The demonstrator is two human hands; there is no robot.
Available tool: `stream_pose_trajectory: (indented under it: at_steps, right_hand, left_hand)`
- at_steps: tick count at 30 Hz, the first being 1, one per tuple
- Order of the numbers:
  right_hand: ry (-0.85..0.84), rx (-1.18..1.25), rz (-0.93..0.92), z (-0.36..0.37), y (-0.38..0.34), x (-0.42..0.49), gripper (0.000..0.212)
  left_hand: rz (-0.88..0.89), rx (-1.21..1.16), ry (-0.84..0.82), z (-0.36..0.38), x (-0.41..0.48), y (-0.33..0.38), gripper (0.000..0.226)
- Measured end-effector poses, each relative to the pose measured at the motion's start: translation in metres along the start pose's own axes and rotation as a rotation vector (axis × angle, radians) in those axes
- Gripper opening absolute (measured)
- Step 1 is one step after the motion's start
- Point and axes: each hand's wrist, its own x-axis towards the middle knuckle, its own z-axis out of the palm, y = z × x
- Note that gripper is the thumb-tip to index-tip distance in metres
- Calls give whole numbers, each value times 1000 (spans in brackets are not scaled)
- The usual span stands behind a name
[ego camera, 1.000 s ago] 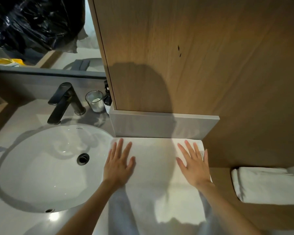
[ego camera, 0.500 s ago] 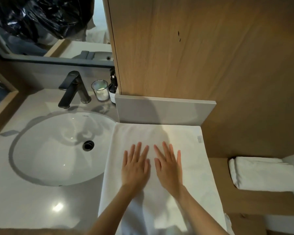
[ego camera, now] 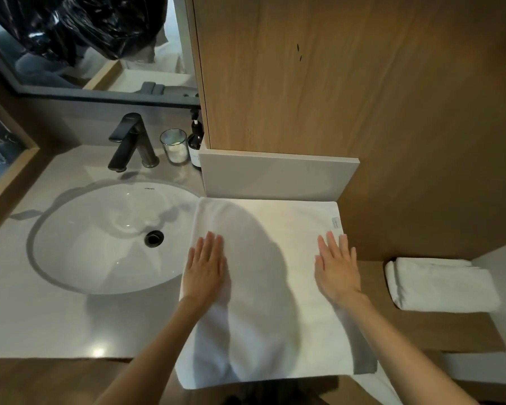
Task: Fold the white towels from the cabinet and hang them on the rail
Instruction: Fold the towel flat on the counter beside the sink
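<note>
Both hands flat, palms down: left point(ego camera: 205, 267), right point(ego camera: 337, 268), apart.

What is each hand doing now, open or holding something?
Left hand: open, flat on the white towel near its left edge, holding nothing.
Right hand: open, flat on the towel near its right edge, holding nothing.

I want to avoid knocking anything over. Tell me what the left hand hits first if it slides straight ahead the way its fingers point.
The left hand would probably stay on the towel until it meets the grey panel at the towel's far edge.
</note>
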Motion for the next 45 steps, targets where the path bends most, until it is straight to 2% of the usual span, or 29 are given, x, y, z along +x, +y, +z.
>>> stream_pose_trajectory:
  at_steps: [2,6,9,13,20,25,29,31,35,40,45]
  right_hand:
    - [39,101,-78,-3,-31,-11,64]
    - [33,276,-220,20,-89,-52,57]
    - [42,180,-241,43,-97,-79,61]
    - [46,11,-259,41,-63,-81,52]
    - [13,24,22,30,13,-95,54]
    - [-80,48,155,21,-18,-102,55]
    - [-75,100,-121,36,-94,-133,51]
    - [-54,83,-164,53,-112,-148,50]
    - [-12,35,-175,54,-78,-153,52]
    - [-54,21,4,45,5,-162,59]
    - [-150,139,106,39,22,-157,63]
  left_hand:
    - [21,-40,20,2,-10,17,68]
    - [74,-99,29,20,-48,56,58]
    - [77,-85,15,28,-75,54,55]
    - [97,-98,11,15,-82,31,54]
    - [70,-29,-72,5,-91,-3,55]
    - [110,15,-55,5,-91,-5,57]
    - [101,48,-33,10,-90,-8,55]
    - [116,61,-27,11,-91,-11,54]
    - [188,67,-3,9,-92,-20,53]
    - [206,13,19,9,-91,-22,54]
    - [247,5,56,13,-84,-24,46]
